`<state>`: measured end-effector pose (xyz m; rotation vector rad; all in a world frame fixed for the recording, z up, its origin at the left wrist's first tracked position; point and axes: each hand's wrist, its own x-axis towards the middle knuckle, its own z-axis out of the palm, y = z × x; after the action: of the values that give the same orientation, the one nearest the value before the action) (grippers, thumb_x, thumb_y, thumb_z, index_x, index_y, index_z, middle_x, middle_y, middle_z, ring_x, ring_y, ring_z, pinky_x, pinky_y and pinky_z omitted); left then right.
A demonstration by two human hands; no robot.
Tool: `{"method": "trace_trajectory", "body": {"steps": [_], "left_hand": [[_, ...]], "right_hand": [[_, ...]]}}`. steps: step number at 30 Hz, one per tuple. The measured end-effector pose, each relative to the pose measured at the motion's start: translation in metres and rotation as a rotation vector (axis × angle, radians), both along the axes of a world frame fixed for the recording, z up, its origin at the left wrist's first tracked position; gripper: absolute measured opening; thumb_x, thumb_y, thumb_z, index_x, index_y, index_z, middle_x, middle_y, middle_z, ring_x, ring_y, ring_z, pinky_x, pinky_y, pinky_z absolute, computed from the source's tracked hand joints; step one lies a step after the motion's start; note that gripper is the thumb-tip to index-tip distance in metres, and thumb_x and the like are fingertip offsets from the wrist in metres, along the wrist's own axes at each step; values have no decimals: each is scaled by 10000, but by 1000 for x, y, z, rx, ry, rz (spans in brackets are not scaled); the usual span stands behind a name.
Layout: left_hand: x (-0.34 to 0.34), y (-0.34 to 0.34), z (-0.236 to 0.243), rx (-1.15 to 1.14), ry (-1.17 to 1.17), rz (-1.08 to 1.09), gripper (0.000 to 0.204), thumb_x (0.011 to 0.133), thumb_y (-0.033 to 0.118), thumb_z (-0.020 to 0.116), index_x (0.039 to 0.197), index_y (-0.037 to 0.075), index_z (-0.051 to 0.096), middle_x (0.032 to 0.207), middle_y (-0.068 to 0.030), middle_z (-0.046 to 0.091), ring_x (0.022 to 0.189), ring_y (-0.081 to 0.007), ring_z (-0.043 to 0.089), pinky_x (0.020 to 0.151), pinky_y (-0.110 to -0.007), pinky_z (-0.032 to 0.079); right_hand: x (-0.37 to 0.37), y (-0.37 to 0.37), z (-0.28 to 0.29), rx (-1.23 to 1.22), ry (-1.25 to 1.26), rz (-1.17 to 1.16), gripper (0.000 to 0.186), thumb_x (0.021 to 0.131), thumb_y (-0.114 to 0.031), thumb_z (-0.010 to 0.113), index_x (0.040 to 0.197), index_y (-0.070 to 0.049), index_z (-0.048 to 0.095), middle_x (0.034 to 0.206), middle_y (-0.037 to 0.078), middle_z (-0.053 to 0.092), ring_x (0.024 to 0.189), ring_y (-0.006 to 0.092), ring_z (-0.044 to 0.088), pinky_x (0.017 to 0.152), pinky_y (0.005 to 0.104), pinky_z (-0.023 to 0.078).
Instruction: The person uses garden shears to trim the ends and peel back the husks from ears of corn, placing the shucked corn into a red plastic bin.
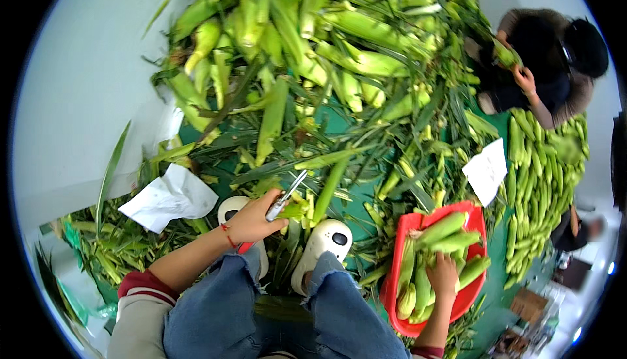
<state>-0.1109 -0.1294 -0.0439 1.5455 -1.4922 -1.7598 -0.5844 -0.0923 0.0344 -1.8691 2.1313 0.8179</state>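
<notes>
I see the left hand (pixel 258 220) gripping a silver metal tool (pixel 285 196) near the white clogs (pixel 333 238). The right hand (pixel 444 273) touches green corn ears (pixel 444 228) inside the red basket (pixel 391 287); I cannot tell whether it grips one.

No writing can be read (the white sheets (pixel 171 197) (pixel 486 171) included).

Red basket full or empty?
Mostly full: green corn ears lie piled across the red basket, with the right hand in among them.
</notes>
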Motion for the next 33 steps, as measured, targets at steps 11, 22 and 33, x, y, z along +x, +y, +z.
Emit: {"method": "trace_trajectory", "body": {"steps": [11, 22, 33], "left_hand": [[45, -112, -47, -503, -458, 743, 417, 763, 137, 622, 1110, 26, 420, 911, -169, 536, 806, -361, 546, 711, -410, 439], [67, -203, -50, -533, -247, 1279, 309, 778, 142, 612, 1002, 32, 430, 791, -105, 560, 688, -222, 587, 628, -329, 456], [113, -248, 7, -117, 427, 981, 375, 789, 168, 671, 1038, 21, 431, 808, -77, 525, 614, -147, 541, 507, -262, 469]], "right_hand": [[154, -71, -11, -196, -719, 420, 316, 753, -175, 665, 1025, -38, 580, 947, 135, 611, 865, 311, 583, 759, 376, 476], [243, -107, -13, -177, -930, 673, 274, 785, -203, 636, 1009, -54, 590, 949, 89, 619, 845, 257, 593, 742, 344, 481], [247, -105, -23, -98, -1032, 553, 254, 784, -155, 640, 999, -26, 596, 950, 130, 617, 842, 311, 581, 731, 364, 476]]}}
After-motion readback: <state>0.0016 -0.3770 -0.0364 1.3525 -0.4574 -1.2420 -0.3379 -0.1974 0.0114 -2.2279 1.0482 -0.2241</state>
